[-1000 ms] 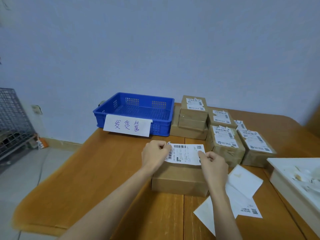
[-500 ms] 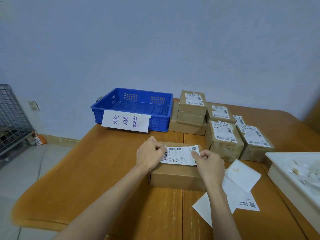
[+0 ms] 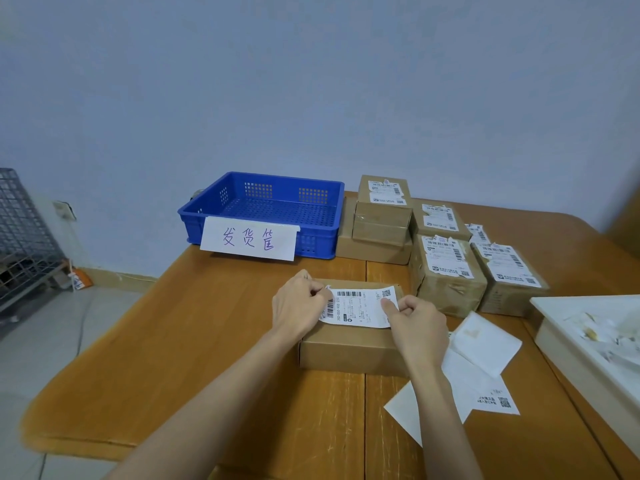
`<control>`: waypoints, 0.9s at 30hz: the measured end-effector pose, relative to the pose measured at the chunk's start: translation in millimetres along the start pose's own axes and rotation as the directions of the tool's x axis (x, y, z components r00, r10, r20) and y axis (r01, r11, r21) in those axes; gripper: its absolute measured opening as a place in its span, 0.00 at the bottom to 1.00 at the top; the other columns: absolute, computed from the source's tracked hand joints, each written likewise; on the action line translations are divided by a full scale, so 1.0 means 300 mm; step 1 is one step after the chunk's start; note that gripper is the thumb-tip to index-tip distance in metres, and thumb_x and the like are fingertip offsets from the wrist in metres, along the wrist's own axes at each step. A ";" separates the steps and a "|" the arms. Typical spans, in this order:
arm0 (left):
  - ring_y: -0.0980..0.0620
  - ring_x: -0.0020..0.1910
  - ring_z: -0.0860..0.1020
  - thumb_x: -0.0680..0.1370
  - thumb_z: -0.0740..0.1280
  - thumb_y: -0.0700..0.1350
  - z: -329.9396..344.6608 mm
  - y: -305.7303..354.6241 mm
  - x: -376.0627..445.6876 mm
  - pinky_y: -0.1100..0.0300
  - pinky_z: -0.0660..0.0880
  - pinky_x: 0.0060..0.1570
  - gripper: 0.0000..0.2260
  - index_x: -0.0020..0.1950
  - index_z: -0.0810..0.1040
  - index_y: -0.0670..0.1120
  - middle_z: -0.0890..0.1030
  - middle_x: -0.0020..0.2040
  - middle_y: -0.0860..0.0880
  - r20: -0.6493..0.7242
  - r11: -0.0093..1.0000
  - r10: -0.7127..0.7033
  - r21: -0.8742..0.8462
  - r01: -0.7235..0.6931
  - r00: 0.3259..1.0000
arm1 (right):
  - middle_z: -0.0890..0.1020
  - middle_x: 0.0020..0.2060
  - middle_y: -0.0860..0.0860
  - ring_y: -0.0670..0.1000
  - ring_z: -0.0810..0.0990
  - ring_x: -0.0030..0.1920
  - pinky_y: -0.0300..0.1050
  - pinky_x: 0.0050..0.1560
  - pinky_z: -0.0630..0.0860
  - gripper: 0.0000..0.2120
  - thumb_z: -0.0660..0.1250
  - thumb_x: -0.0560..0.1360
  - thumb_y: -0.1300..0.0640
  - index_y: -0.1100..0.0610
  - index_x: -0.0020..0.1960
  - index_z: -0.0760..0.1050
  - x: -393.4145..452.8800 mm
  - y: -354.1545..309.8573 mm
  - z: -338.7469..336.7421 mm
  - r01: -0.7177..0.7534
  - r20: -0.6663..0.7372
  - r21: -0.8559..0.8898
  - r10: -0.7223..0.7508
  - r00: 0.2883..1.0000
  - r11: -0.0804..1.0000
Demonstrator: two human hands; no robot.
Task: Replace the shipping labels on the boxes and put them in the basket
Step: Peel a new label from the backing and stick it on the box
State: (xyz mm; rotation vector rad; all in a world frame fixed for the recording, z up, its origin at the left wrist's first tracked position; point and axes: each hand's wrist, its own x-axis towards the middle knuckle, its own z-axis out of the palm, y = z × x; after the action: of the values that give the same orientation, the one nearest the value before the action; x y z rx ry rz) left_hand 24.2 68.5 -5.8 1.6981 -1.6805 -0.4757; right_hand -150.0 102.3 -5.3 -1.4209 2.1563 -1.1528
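- left hand [image 3: 300, 306] pinches the left edge of the white printed shipping label [image 3: 360, 308]; right hand [image 3: 417, 325] pinches its right edge, thumb on the printed face.
- the label is held stretched between both hands just over the top of the plain brown cardboard box [image 3: 351, 344], which sits on the orange wooden tabletop [image 3: 194, 341] directly in front of the person; judged purpose: keep the sheet taut and square so it goes down without creases.
- whether the label already touches the box top cannot be told.
- the blue perforated plastic basket [image 3: 266, 211] with a handwritten paper sign stands beyond the box, near the wall, nothing visible inside; the way to it looks open.
- a group of brown labelled boxes [image 3: 446, 268] stands to the right of the basket, labels torn at the edges.
- white backing sheets [image 3: 481, 362] lie beside the right wrist; a white tray of paper scraps [image 3: 588, 344] sits at the far right.
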 end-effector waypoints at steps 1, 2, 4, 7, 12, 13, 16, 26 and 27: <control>0.53 0.42 0.75 0.80 0.66 0.49 0.001 -0.001 -0.001 0.63 0.63 0.33 0.12 0.41 0.86 0.49 0.75 0.42 0.53 -0.002 1.000 0.004 0.001 -0.004 1.000 | 0.78 0.27 0.46 0.46 0.76 0.32 0.40 0.29 0.64 0.15 0.68 0.76 0.47 0.55 0.35 0.76 -0.001 0.000 0.000 0.004 -0.003 -0.016 -0.004 1.000 1.000; 0.53 0.42 0.76 0.79 0.66 0.49 0.003 -0.004 0.000 0.62 0.64 0.33 0.12 0.41 0.86 0.48 0.75 0.42 0.52 -0.003 1.000 0.006 0.003 -0.006 1.000 | 0.78 0.27 0.46 0.46 0.76 0.32 0.40 0.29 0.64 0.15 0.68 0.76 0.47 0.55 0.35 0.76 -0.001 -0.001 0.002 0.009 -0.007 -0.031 -0.009 1.000 0.999; 0.53 0.41 0.75 0.79 0.66 0.48 0.006 -0.007 0.000 0.62 0.64 0.33 0.12 0.40 0.85 0.47 0.76 0.42 0.53 -0.004 0.999 0.020 0.025 -0.020 1.000 | 0.78 0.29 0.45 0.46 0.77 0.33 0.40 0.29 0.66 0.15 0.67 0.76 0.46 0.54 0.36 0.75 -0.004 -0.004 0.007 0.026 -0.016 -0.071 -0.027 1.000 0.997; 0.53 0.41 0.76 0.78 0.66 0.47 0.011 -0.013 0.005 0.60 0.67 0.33 0.13 0.36 0.83 0.44 0.77 0.43 0.52 0.000 0.996 0.053 0.068 -0.052 0.999 | 0.80 0.31 0.46 0.48 0.78 0.34 0.42 0.31 0.72 0.13 0.69 0.75 0.46 0.53 0.36 0.76 -0.003 -0.007 0.019 0.038 -0.040 -0.127 -0.043 0.998 0.991; 0.56 0.36 0.72 0.76 0.68 0.47 0.014 -0.018 0.007 0.61 0.63 0.32 0.19 0.26 0.72 0.45 0.76 0.39 0.51 -0.001 0.998 0.042 0.046 -0.042 0.999 | 0.78 0.28 0.48 0.47 0.77 0.32 0.41 0.30 0.69 0.19 0.73 0.71 0.45 0.55 0.31 0.73 0.005 0.003 0.012 -0.002 -0.072 -0.091 -0.004 0.997 0.996; 0.56 0.35 0.72 0.75 0.69 0.47 0.013 -0.015 0.006 0.61 0.63 0.32 0.20 0.25 0.69 0.47 0.75 0.37 0.52 -0.014 0.999 0.033 0.034 -0.033 0.999 | 0.78 0.28 0.47 0.45 0.76 0.32 0.40 0.29 0.68 0.19 0.74 0.71 0.44 0.55 0.31 0.73 0.005 0.007 0.010 -0.007 -0.073 -0.086 0.000 0.997 0.996; 0.56 0.34 0.71 0.73 0.72 0.47 0.011 -0.013 0.003 0.60 0.63 0.32 0.22 0.25 0.63 0.48 0.71 0.33 0.54 -0.041 1.000 -0.022 -0.012 0.021 0.999 | 0.77 0.33 0.46 0.47 0.76 0.35 0.45 0.40 0.75 0.18 0.75 0.69 0.42 0.54 0.38 0.72 0.002 0.004 0.001 -0.006 -0.086 -0.116 -0.004 0.996 0.993; 0.48 0.35 0.78 0.73 0.71 0.37 0.018 -0.053 0.014 0.50 0.73 0.36 0.14 0.38 0.66 0.48 0.76 0.34 0.46 -0.043 0.934 -0.075 -0.353 0.055 0.996 | 0.72 0.54 0.42 0.42 0.68 0.54 0.37 0.57 0.67 0.09 0.66 0.78 0.57 0.49 0.57 0.77 -0.074 -0.123 0.043 0.508 0.230 -0.070 -0.482 0.846 0.859; 0.50 0.34 0.75 0.73 0.70 0.37 0.020 -0.051 0.016 0.53 0.71 0.36 0.14 0.38 0.66 0.48 0.74 0.33 0.47 -0.047 0.930 -0.079 -0.363 0.057 0.996 | 0.72 0.56 0.43 0.43 0.69 0.56 0.37 0.57 0.65 0.09 0.64 0.79 0.57 0.49 0.58 0.76 -0.088 -0.126 0.060 0.534 0.282 -0.060 -0.499 0.819 0.843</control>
State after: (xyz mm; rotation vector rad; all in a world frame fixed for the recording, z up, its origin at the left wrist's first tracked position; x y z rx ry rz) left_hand 31.7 61.6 -19.5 1.4852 -1.3925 -0.7126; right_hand -103.0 110.3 7.8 -2.1823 1.7391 -0.9148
